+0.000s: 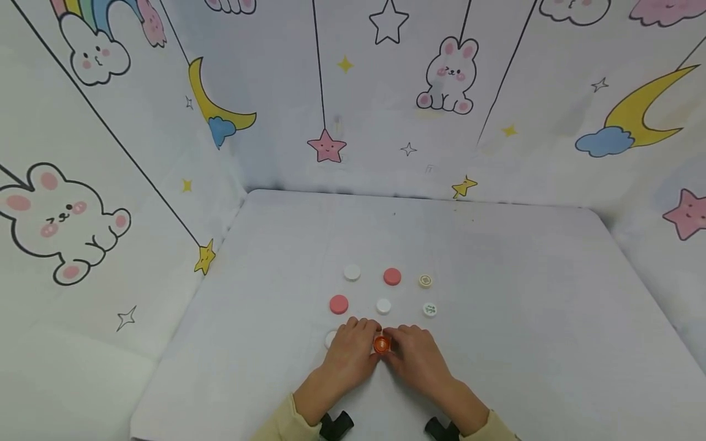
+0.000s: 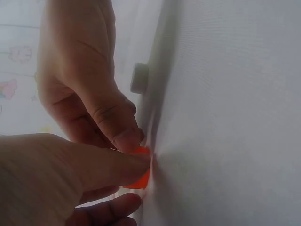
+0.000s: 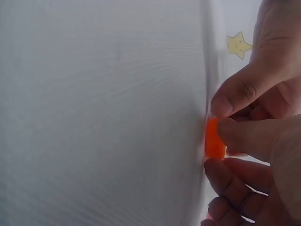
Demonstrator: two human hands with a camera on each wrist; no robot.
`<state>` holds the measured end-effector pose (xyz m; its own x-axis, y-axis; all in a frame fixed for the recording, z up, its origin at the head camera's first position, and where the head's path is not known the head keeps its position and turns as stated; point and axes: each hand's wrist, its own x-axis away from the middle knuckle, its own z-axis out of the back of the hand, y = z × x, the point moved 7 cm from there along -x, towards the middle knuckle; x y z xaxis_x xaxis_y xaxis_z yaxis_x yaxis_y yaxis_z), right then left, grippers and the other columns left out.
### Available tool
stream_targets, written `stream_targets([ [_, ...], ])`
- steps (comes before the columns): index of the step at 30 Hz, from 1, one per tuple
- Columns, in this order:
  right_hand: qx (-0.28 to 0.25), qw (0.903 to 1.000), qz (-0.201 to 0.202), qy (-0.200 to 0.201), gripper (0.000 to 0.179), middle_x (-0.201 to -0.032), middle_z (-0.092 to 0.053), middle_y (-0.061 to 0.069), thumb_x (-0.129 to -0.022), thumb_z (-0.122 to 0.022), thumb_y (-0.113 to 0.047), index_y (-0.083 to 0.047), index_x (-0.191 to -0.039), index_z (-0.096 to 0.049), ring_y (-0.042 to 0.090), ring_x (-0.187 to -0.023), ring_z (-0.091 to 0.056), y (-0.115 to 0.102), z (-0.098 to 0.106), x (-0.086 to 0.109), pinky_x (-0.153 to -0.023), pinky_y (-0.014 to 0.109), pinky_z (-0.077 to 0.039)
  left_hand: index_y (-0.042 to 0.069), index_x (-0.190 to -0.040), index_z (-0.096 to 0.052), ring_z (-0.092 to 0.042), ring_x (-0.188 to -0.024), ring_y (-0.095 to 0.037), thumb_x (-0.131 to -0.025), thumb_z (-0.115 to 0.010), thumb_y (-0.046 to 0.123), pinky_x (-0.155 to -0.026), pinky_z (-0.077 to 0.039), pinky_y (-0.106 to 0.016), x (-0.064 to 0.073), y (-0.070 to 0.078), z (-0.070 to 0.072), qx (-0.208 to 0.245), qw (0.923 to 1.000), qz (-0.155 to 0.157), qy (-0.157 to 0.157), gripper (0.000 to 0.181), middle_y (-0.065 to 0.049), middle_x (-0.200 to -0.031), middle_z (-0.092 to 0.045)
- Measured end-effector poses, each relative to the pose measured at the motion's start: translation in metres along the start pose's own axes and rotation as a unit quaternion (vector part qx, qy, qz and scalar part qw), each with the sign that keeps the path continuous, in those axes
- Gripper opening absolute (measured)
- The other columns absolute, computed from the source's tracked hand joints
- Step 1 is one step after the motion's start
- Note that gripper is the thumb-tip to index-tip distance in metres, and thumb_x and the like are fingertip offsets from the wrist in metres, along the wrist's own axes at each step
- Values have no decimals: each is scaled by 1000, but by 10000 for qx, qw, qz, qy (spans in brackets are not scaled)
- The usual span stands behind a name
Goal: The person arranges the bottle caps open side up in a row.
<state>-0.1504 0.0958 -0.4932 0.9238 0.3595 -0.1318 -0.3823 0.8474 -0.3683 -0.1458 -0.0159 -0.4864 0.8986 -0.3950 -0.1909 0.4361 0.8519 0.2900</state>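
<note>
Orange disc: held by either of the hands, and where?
Both. The left hand and right hand pinch the orange disc by its rim, on the table.

Your two hands, the left hand point(image 1: 346, 358) and the right hand point(image 1: 420, 359), are bare, with no gloves or rings showing. Pale yellow sleeves point(image 1: 278, 424) cover both forearms up to the wrists (only the cuffs show at the bottom edge). A small black camera mount point(image 1: 336, 425) sits strapped under each wrist.
</note>
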Motion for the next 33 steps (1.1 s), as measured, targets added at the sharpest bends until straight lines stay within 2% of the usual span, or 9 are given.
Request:
stream_targets([
  [5, -58, 9997, -205, 149, 42, -81, -61, -9, -69, -88, -22, -14, -107, -72, 10, -77, -52, 9, 8, 4, -74, 35, -46, 11, -112, -60, -52, -93, -19, -77, -83, 25, -77, -45, -32, -4, 3, -1, 12, 9999, -50, -101, 44, -2, -101, -62],
  [12, -142, 9983, -513, 253, 42, -92, -64, -6, -69, -89, -20, -16, -107, -72, 10, -79, -52, 27, 24, 16, -71, 32, -44, 14, -111, -64, -53, -94, -17, -77, -82, 26, -80, -46, -31, -15, 13, -6, 261, 9991, -73, -318, 40, 1, -99, -61],
  [18, -148, 9957, -874, 256, 43, -94, -62, -5, -69, -88, -21, -16, -109, -71, 11, -83, -55, 46, 34, 28, -72, 34, -45, 16, -109, -67, -55, -95, -16, -79, -80, 27, -80, -47, -30, -23, 25, -9, 371, 9981, -335, -348, 35, 2, -98, -62],
  [23, -167, 9932, -1138, 194, 44, -95, -62, -5, -70, -87, -21, -16, -110, -70, 13, -86, -57, 62, 35, 38, -74, 36, -46, 16, -110, -67, -56, -97, -16, -81, -79, 27, -83, -47, -30, -28, 32, -13, 404, 9968, -454, -515, 33, 2, -99, -63],
  [33, -219, 9917, -1254, 200, 44, -95, -62, -3, -70, -88, -21, -13, -110, -71, 14, -85, -56, 80, 40, 49, -73, 35, -45, 17, -105, -69, -56, -87, -15, -79, -80, 26, -76, -47, -29, -40, 51, -18, 173, 9958, -766, -466, 29, 4, -92, -63],
])
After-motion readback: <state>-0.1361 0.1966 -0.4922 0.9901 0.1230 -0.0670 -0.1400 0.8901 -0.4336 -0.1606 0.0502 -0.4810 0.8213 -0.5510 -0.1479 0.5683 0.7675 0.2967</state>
